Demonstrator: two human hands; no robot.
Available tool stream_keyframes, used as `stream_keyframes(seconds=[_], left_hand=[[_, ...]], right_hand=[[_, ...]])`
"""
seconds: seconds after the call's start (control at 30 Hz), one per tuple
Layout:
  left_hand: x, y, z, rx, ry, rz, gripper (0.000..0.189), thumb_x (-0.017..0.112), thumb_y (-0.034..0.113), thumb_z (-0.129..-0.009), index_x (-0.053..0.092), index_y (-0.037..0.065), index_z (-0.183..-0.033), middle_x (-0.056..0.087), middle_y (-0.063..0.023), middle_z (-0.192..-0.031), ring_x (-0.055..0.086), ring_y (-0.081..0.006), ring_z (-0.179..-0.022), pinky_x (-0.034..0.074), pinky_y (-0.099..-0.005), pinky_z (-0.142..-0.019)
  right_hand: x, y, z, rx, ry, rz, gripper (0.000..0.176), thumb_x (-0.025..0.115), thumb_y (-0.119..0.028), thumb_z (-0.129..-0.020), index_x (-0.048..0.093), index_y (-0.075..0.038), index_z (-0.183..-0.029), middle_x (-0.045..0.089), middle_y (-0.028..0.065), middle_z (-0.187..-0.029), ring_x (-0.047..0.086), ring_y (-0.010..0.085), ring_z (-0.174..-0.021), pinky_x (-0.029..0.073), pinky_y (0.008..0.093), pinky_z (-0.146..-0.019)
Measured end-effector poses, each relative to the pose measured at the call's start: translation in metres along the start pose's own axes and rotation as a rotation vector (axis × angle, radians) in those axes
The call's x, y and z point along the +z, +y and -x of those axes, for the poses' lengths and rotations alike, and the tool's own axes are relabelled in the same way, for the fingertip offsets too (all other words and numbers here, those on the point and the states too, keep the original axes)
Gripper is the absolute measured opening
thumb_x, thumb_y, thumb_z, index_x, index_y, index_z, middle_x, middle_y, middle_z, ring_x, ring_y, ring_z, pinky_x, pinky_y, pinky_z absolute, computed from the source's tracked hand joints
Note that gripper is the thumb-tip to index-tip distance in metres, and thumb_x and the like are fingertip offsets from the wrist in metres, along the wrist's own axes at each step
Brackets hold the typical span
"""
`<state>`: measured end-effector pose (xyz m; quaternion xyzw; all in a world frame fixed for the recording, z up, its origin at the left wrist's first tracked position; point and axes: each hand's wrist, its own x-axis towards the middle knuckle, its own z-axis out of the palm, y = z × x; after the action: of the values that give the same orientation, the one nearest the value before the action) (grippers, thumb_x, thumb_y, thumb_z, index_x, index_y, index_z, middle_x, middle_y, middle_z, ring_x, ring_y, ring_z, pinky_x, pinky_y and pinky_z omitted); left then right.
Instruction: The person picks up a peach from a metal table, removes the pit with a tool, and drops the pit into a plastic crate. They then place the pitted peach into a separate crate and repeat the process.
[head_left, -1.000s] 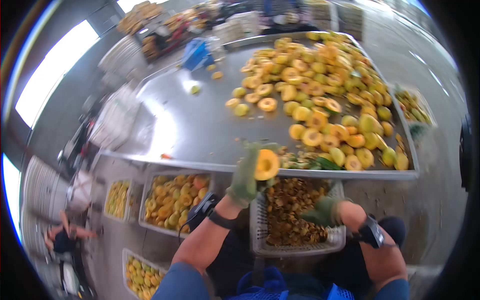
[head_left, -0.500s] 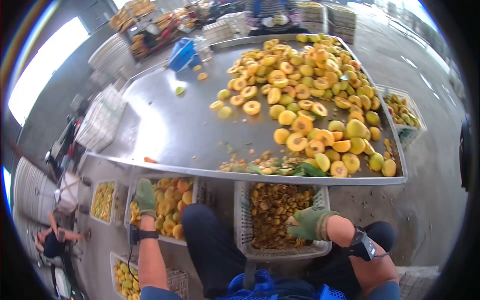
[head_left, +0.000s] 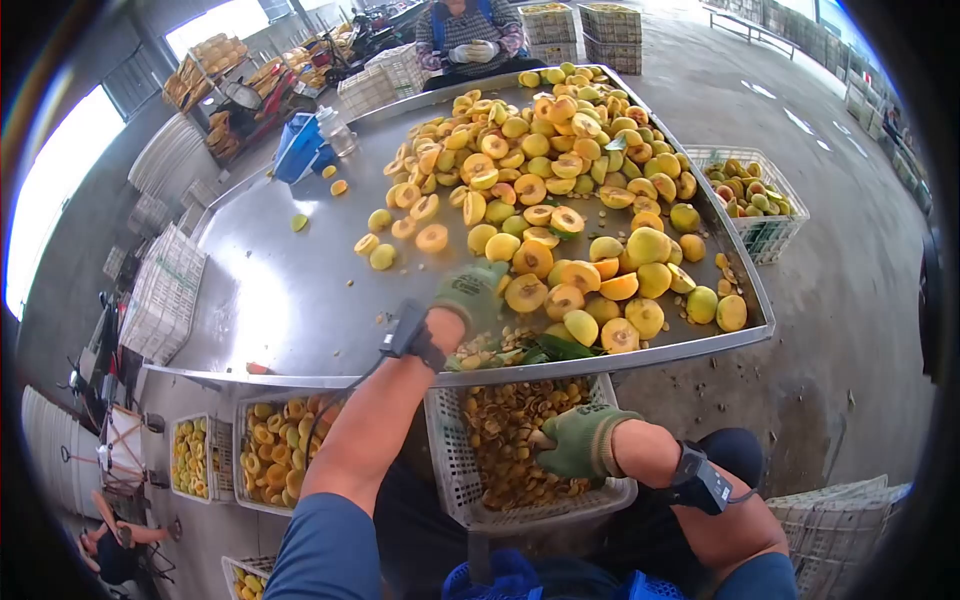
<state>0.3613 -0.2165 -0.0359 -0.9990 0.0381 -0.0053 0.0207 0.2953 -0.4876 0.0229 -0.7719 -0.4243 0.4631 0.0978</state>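
My left hand (head_left: 472, 294), in a green knitted glove, reaches over the metal table (head_left: 330, 290), palm down beside the halved yellow peaches (head_left: 525, 292). Its fingers are stretched toward them and a little blurred; I see nothing held. In another green glove, my right hand (head_left: 580, 440) is closed above the plastic crate (head_left: 450, 470) between my knees. A small pale brown tip shows at its fingers, too small to name. Brown pits and scraps (head_left: 510, 430) fill much of that crate. Loose pits and green leaves (head_left: 555, 348) lie along the table's near edge.
Crates of peach halves (head_left: 270, 465) stand on the floor at left. Another filled crate (head_left: 765, 205) is by the table's right side. A blue basket (head_left: 300, 148) and a clear jar (head_left: 335, 130) sit at the far left corner. A gloved person (head_left: 470, 45) sits across.
My left hand has moved from the peach crate at lower left up onto the table beside the halves. My right hand stays closed over the scrap crate. The view has shifted to the right.
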Motion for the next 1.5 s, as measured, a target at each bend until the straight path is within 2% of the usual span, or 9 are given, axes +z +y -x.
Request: stream_keyframes(seconds=[0.13, 0.23, 0.37, 0.53, 0.73, 0.9, 1.07, 1.13, 1.5], left_hand=[[0.024, -0.035, 0.018, -0.047, 0.264, 0.827, 0.045, 0.065, 0.026, -0.095, 0.060, 0.006, -0.136, 0.071, -0.0070, -0.094, 0.070, -0.0180, -0.085, 0.056, -0.0323, -0.070], [-0.016, -0.026, 0.046, -0.453, -0.058, 1.308, 0.044, 0.061, 0.027, -0.099, 0.059, 0.004, -0.136, 0.072, -0.0044, -0.102, 0.069, -0.0133, -0.080, 0.055, -0.0260, -0.064], [-0.025, 0.000, 0.079, -0.161, -0.106, 2.016, 0.043, 0.053, 0.029, -0.103, 0.059, 0.003, -0.136, 0.072, -0.0065, -0.105, 0.070, -0.0143, -0.082, 0.057, -0.0260, -0.064], [-0.036, 0.027, 0.097, 0.284, 0.238, 0.677, 0.035, 0.061, 0.009, -0.099, 0.063, 0.005, -0.134, 0.073, -0.0049, -0.114, 0.071, -0.0204, -0.095, 0.057, -0.0324, -0.079], [-0.038, 0.052, 0.116, -0.128, -0.093, 1.687, 0.045, 0.060, 0.029, -0.099, 0.060, 0.001, -0.134, 0.070, -0.0056, -0.107, 0.066, -0.0112, -0.078, 0.049, -0.0229, -0.059], [-0.028, 0.052, 0.125, -0.031, -0.012, 1.407, 0.056, 0.048, 0.043, -0.105, 0.055, 0.001, -0.142, 0.069, -0.0047, -0.111, 0.063, -0.0090, -0.074, 0.045, -0.0202, -0.055], [-0.016, 0.045, 0.131, -0.109, -0.162, 1.866, 0.042, 0.052, 0.022, -0.107, 0.051, 0.003, -0.145, 0.062, -0.0094, -0.135, 0.061, -0.0188, -0.120, 0.055, -0.0347, -0.100], [-0.013, 0.049, 0.129, -0.127, -0.222, 2.128, 0.043, 0.050, 0.027, -0.109, 0.051, 0.003, -0.144, 0.062, -0.0091, -0.133, 0.063, -0.0188, -0.118, 0.055, -0.0350, -0.099], [-0.026, 0.080, 0.126, -0.222, 0.124, 1.589, 0.039, 0.048, 0.027, -0.110, 0.058, 0.001, -0.136, 0.065, -0.0056, -0.119, 0.061, -0.0115, -0.105, 0.051, -0.0279, -0.093]], right_hand=[[0.008, 0.018, -0.002, -0.055, 0.309, -0.076, 0.039, 0.055, -0.041, -0.095, 0.071, -0.008, -0.110, 0.074, 0.0171, -0.096, 0.071, 0.0345, -0.098, 0.054, 0.0435, -0.089], [-0.005, 0.014, 0.005, -0.123, 0.427, -0.272, 0.037, 0.056, -0.039, -0.096, 0.070, -0.005, -0.104, 0.072, 0.0185, -0.093, 0.070, 0.0359, -0.099, 0.052, 0.0449, -0.090], [-0.004, 0.008, -0.012, -0.234, 0.660, -0.481, 0.028, 0.062, -0.030, -0.095, 0.063, -0.002, -0.091, 0.067, 0.0165, -0.079, 0.069, 0.0335, -0.079, 0.052, 0.0430, -0.073], [-0.001, -0.003, -0.012, -0.297, 0.836, -0.538, 0.026, 0.068, -0.026, -0.092, 0.059, -0.002, -0.091, 0.064, 0.0192, -0.081, 0.065, 0.0399, -0.075, 0.050, 0.0447, -0.067], [0.008, 0.004, -0.028, -0.304, 0.871, -0.420, 0.026, 0.069, -0.026, -0.093, 0.061, -0.001, -0.094, 0.065, 0.0203, -0.082, 0.067, 0.0424, -0.078, 0.050, 0.0457, -0.065], [0.015, 0.001, -0.034, -0.298, 0.862, -0.450, 0.026, 0.067, -0.027, -0.094, 0.064, -0.001, -0.099, 0.067, 0.0217, -0.084, 0.068, 0.0424, -0.079, 0.050, 0.0460, -0.064], [0.020, -0.003, -0.039, -0.276, 0.883, -0.393, 0.024, 0.065, -0.026, -0.096, 0.065, -0.002, -0.099, 0.069, 0.0221, -0.083, 0.069, 0.0419, -0.078, 0.051, 0.0469, -0.064], [0.020, -0.006, -0.038, -0.280, 0.901, -0.375, 0.023, 0.064, -0.026, -0.096, 0.065, -0.003, -0.099, 0.069, 0.0216, -0.082, 0.069, 0.0417, -0.078, 0.051, 0.0474, -0.064], [0.021, -0.009, -0.041, -0.128, 0.882, -0.173, 0.022, 0.065, -0.025, -0.093, 0.063, -0.003, -0.098, 0.067, 0.0193, -0.078, 0.067, 0.0398, -0.072, 0.051, 0.0481, -0.063]])
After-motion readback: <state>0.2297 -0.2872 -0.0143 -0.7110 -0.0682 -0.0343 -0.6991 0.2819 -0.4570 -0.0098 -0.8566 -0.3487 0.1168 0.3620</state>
